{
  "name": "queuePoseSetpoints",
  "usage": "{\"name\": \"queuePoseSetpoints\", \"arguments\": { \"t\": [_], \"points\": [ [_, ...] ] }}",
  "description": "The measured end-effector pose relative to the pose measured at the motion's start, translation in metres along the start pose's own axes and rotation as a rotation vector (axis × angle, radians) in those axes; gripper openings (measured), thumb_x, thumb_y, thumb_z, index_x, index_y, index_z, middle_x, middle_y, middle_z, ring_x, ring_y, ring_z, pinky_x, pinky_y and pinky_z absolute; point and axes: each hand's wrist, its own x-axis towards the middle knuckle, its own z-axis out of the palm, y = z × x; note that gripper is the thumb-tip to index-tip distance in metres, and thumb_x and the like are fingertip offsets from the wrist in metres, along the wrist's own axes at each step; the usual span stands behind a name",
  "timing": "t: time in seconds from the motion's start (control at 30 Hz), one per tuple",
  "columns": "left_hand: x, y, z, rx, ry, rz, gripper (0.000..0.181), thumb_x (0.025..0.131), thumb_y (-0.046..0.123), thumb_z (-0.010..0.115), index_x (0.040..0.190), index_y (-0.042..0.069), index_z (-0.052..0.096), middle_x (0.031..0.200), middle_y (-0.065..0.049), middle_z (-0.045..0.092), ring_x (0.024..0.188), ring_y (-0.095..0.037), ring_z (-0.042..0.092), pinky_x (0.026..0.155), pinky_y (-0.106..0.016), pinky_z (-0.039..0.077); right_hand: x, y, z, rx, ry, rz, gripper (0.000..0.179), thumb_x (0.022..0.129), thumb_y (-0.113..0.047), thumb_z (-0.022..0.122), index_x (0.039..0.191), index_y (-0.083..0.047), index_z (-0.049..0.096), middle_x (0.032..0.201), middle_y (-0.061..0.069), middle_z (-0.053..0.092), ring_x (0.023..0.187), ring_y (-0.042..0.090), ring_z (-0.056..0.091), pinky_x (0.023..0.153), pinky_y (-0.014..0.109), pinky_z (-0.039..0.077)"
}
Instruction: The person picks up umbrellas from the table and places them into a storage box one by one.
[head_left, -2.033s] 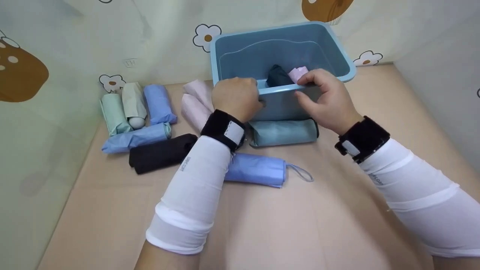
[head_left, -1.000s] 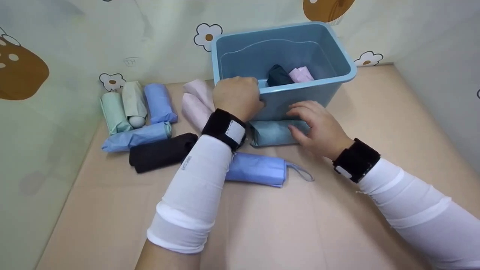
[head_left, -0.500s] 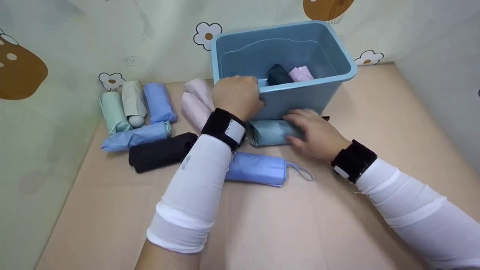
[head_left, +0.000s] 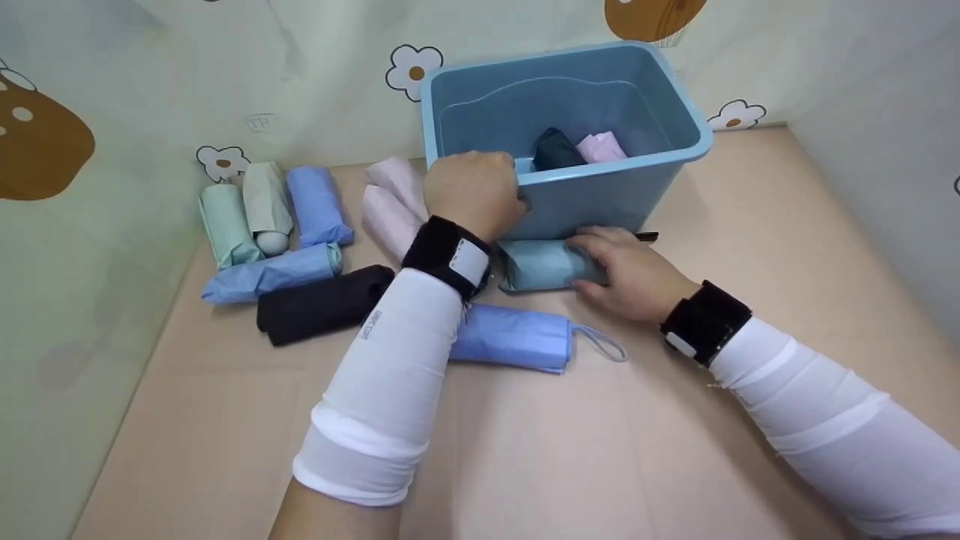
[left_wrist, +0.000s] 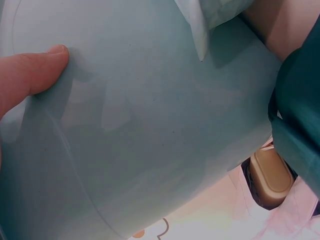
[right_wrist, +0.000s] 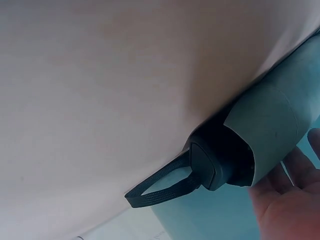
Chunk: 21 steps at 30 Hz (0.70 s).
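My left hand [head_left: 472,191] grips the front rim of a blue plastic bin [head_left: 615,191]; in the left wrist view its thumb [left_wrist: 42,72] lies against the bin wall. Against the bin's front lies a teal folded umbrella [head_left: 540,264]. My right hand [head_left: 634,276] holds it near its right end, fingers over the far side and thumb on the near side. The right wrist view shows its black handle [right_wrist: 207,165] with a wrist strap [right_wrist: 162,192]. Inside the bin are a dark bundle [head_left: 556,152] and a pink one [head_left: 601,148].
Several folded umbrellas lie at the left, among them a black one [head_left: 326,306], a green one [head_left: 229,225] and pale pink ones [head_left: 391,214]. A blue umbrella with a strap [head_left: 517,337] lies partly under my left forearm. Patterned sheeting [head_left: 330,67] rises behind.
My right hand has left the bin's rim, come down and taken hold of the teal umbrella's right end. The left hand keeps its grip on the rim.
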Motion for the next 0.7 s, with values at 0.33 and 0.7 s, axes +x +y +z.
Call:
{"name": "queuePoseSetpoints", "arguments": {
  "t": [0.33, 0.7],
  "points": [
    [0.0004, 0.0006, 0.0008, -0.004, 0.016, 0.006, 0.029, 0.086, 0.042, 0.073, 0.097, 0.016, 0.077, 0.093, -0.005, 0.078, 0.086, -0.03, 0.073, 0.074, -0.05, 0.058, -0.0022, 0.0, -0.0006, -0.024, -0.04, 0.028, 0.065, 0.095, -0.024, 0.075, 0.15, 0.0, 0.052, 0.153, 0.022, 0.053, 0.147, 0.043, 0.044, 0.124, 0.056, 0.032],
    [0.0009, 0.0007, 0.0004, 0.009, 0.003, 0.005, 0.032, 0.088, 0.045, 0.071, 0.1, 0.016, 0.077, 0.094, -0.005, 0.078, 0.087, -0.029, 0.073, 0.074, -0.05, 0.058, -0.003, -0.0019, -0.0027, -0.032, -0.067, 0.069, 0.067, 0.094, -0.022, 0.076, 0.152, -0.003, 0.05, 0.154, 0.021, 0.05, 0.148, 0.04, 0.041, 0.124, 0.057, 0.032]
  ]
}}
